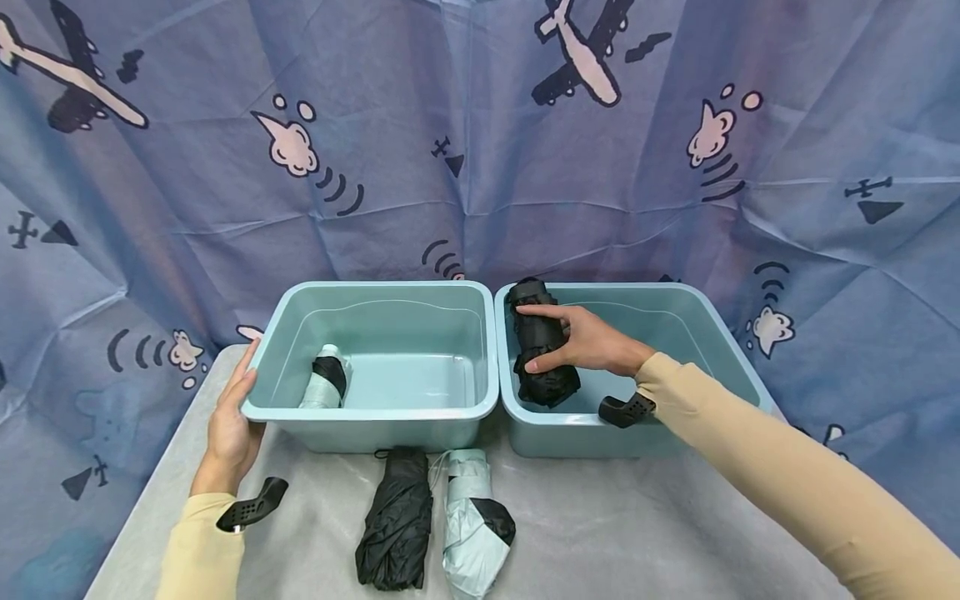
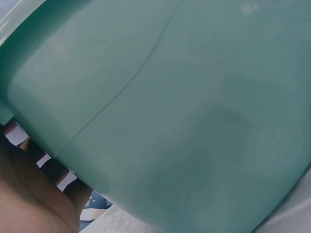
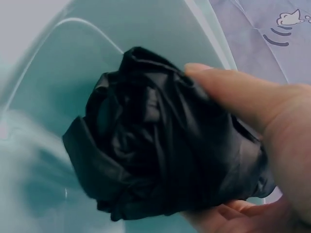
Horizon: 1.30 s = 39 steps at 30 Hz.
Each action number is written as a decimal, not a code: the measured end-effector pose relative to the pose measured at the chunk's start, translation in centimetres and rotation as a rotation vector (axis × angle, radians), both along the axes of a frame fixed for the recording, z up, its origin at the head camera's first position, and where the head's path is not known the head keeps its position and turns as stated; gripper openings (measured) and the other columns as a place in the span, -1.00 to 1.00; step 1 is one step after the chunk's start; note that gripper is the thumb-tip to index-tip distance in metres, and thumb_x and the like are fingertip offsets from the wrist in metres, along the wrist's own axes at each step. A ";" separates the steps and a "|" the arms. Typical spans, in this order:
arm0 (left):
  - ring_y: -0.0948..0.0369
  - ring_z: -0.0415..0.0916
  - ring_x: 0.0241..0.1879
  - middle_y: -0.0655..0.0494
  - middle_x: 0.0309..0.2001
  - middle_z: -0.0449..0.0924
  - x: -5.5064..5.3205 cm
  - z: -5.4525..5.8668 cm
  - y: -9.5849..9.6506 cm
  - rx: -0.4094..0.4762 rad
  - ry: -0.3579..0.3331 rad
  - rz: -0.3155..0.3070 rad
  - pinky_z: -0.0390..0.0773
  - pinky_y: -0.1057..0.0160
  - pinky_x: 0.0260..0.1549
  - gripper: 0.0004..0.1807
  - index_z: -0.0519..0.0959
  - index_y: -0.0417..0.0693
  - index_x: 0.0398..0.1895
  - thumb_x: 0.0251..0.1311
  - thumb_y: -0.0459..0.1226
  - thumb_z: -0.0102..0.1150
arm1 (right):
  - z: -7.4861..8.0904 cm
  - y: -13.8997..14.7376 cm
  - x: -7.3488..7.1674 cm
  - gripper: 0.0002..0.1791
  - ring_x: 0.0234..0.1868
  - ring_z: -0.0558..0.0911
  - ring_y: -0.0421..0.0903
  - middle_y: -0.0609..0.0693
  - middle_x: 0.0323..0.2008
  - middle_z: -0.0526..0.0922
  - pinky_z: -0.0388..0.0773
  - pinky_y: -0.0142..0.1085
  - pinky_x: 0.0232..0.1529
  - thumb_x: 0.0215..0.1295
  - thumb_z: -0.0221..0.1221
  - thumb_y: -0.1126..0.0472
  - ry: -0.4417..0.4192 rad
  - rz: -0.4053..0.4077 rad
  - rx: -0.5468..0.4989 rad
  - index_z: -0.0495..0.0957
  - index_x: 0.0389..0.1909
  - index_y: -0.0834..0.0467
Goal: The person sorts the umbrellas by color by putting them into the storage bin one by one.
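Note:
My right hand (image 1: pixel 596 340) grips a folded black umbrella (image 1: pixel 538 337) at the left side of the right bin (image 1: pixel 637 307), thumb on one side and fingers on the other. The right wrist view shows the umbrella's bunched fabric end (image 3: pixel 146 141) close up. My left hand (image 1: pixel 231 433) touches the outside of the left bin (image 1: pixel 375 414) at its left end, its fingers extended along the wall. Inside that bin, a pale mint umbrella (image 1: pixel 324 387) with a black band leans at the left. The bin's smooth outer wall (image 2: pixel 160 111) fills the left wrist view.
Before the bins, another folded black umbrella (image 1: pixel 401 521) and another pale mint umbrella (image 1: pixel 472 525) lie side by side on the grey tabletop (image 1: pixel 637 525). The two bins stand next to each other. A blue curtain (image 1: pixel 405 167) printed with planes hangs behind them.

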<state>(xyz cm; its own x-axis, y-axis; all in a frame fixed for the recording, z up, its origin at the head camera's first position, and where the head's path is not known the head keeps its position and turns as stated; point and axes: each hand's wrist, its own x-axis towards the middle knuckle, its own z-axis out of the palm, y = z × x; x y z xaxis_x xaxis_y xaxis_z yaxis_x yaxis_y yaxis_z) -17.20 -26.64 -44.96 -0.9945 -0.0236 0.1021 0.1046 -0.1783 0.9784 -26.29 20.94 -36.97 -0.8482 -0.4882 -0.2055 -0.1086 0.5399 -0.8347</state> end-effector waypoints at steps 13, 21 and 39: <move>0.23 0.01 0.43 0.16 0.62 -0.10 -0.1 0.0 -0.2 0.024 0.017 -0.011 0.15 0.26 0.19 -0.39 -0.13 0.16 0.67 0.64 -0.05 -0.43 | -0.5 -1.1 -0.5 0.04 0.07 0.59 0.03 0.21 0.26 0.40 0.51 -0.08 0.11 0.05 0.57 0.19 -0.135 0.002 0.031 0.25 0.54 0.07; 0.19 -0.04 0.47 0.15 0.63 -0.13 -0.2 0.1 -0.1 0.012 0.009 -0.010 0.14 0.28 0.22 -0.37 -0.16 0.13 0.67 0.64 -0.06 -0.42 | -0.7 -1.5 -0.8 0.03 0.08 0.58 0.04 0.22 0.33 0.31 0.51 -0.09 0.10 -0.01 0.59 0.24 -0.163 -0.025 0.047 0.30 0.52 0.07; 0.19 -0.05 0.48 0.16 0.63 -0.14 -0.1 0.0 0.0 0.009 -0.002 -0.005 0.15 0.30 0.21 -0.40 -0.11 0.24 0.67 0.64 -0.06 -0.43 | -1.2 -2.3 -0.8 -0.03 0.24 0.47 0.13 0.26 0.25 0.50 0.48 -0.10 0.14 0.08 0.54 0.28 -0.192 0.003 0.135 0.30 0.52 0.12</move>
<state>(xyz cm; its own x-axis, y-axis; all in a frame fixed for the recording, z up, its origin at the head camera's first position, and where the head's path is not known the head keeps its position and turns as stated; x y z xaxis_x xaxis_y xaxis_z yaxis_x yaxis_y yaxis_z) -17.34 -26.68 -44.96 -0.9949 -0.0192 0.0994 0.1013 -0.1879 0.9769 -27.14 18.69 -38.20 -0.7858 -0.4479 -0.4264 0.0430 0.6482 -0.7603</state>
